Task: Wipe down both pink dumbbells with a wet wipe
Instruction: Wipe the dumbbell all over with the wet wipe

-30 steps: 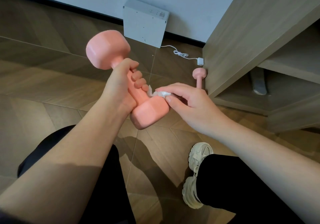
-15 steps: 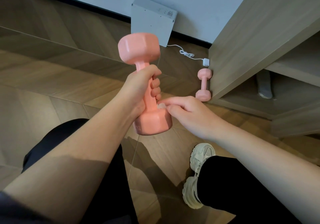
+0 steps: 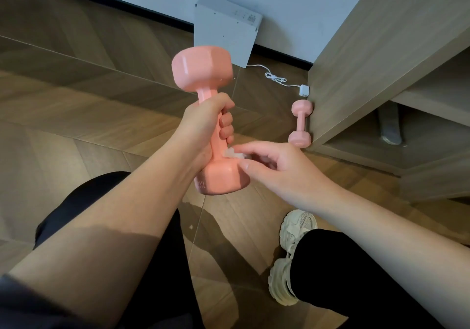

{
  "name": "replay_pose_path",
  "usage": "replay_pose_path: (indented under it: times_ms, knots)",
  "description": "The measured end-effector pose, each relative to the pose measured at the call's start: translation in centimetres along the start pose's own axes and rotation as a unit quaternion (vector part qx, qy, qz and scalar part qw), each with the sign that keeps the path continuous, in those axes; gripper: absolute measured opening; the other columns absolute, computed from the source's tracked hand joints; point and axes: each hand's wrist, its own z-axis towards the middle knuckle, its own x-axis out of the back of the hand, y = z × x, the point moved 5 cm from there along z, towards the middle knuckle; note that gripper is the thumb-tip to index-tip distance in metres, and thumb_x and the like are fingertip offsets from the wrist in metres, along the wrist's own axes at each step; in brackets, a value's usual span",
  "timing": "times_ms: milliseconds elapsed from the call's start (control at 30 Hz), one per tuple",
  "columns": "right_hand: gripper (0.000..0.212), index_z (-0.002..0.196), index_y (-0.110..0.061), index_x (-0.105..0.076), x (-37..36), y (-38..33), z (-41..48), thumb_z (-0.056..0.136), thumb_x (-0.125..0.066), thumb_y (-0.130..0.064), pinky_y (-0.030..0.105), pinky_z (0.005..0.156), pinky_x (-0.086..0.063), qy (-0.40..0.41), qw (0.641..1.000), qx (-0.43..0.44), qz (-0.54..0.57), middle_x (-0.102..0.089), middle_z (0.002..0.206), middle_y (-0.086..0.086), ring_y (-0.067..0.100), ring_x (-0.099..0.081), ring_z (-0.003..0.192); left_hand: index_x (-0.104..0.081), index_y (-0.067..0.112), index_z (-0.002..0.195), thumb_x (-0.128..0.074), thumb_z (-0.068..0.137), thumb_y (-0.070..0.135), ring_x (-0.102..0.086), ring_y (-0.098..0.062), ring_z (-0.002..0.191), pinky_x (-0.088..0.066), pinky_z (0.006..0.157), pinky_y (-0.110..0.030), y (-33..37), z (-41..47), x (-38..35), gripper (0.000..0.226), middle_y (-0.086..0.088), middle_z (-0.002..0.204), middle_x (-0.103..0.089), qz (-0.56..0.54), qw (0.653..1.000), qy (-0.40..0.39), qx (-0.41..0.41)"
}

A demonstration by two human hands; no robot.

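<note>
Currently the first pink dumbbell (image 3: 203, 70) is held upright above the floor (image 3: 76, 130), its handle gripped by the curled fingers of the left hand (image 3: 203, 128). The wet wipe (image 3: 232, 153) is pinched in the right hand (image 3: 277, 171) and pressed where the handle meets the lower head. The wiping of this dumbbell is judged to be under way. Next, the wipe would need to be drawn over the upper head and the covered handle, with the grip shifted. The second pink dumbbell (image 3: 301, 124) is seen on the floor, against the side of the wooden cabinet (image 3: 381, 49), apparently not yet wiped.
</note>
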Motion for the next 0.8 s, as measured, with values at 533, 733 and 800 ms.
replay_pose_path:
  times_ms: [533,733,800]
  knots:
    - [0.053,0.101,-0.023,-0.059,0.0,-0.4,-0.5,0.060,-0.088,-0.043,0.023,0.071,-0.043,0.048,0.983,0.073,-0.159,-0.054,0.087,-0.020,0.002,-0.053,0.083,-0.051,0.016,0.071,-0.060,0.090,0.022,-0.042,-0.011,0.043,-0.042,0.048,-0.022,-0.2,0.1,-1.0,0.022,0.003,0.054,-0.046,-0.071,0.995,-0.058,0.032]
    - [0.056,0.108,-0.020,-0.064,1.8,-0.9,-0.6,0.059,-0.092,-0.024,0.030,0.096,-0.050,-0.007,0.998,0.060,0.031,-0.068,0.099,-0.013,0.012,-0.064,0.102,-0.055,0.016,0.059,-0.058,0.081,0.027,-0.064,-0.014,0.061,-0.054,0.057,-0.025,2.3,-0.9,-2.4,0.026,0.001,0.069,-0.066,-0.209,0.953,-0.220,-0.004]
    - [0.055,0.110,-0.019,-0.064,1.6,-1.0,-0.3,0.062,-0.091,-0.022,0.034,0.096,-0.049,-0.014,0.998,0.058,0.003,-0.068,0.100,-0.012,0.012,-0.064,0.103,-0.047,0.018,0.053,-0.050,0.089,0.023,-0.042,-0.006,0.038,-0.038,0.038,-0.018,2.4,-1.0,-2.5,0.036,0.007,0.046,-0.046,-0.198,0.957,-0.212,0.002]
